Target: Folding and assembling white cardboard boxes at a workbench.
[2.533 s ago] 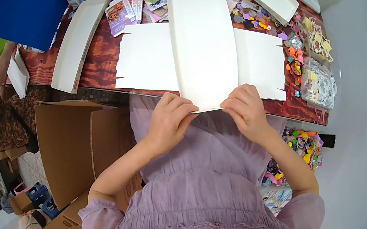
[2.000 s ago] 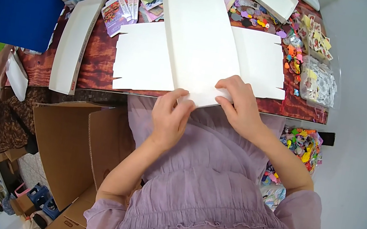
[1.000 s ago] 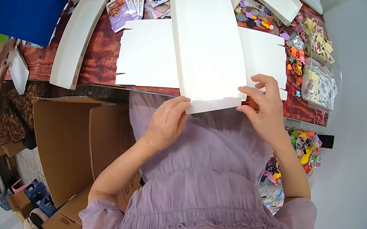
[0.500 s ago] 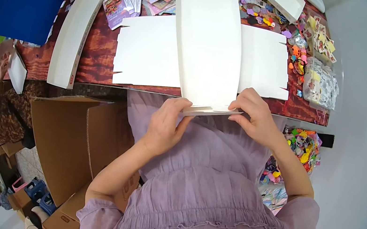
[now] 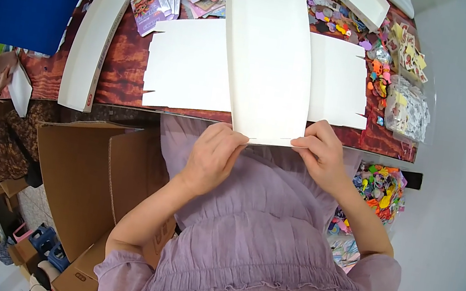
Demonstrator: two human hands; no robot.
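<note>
Pinching the tray mid-frame by its lower end in fingers of left hand and right hand, apparently folding the end wall, likely next needing even pressure.

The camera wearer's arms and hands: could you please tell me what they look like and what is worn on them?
The left hand and right hand are bare, with no gloves, rings or watch showing. Both forearms are uncovered too. The sleeves are muted light purple, loose and thin-looking, ending around the elbows.
</note>
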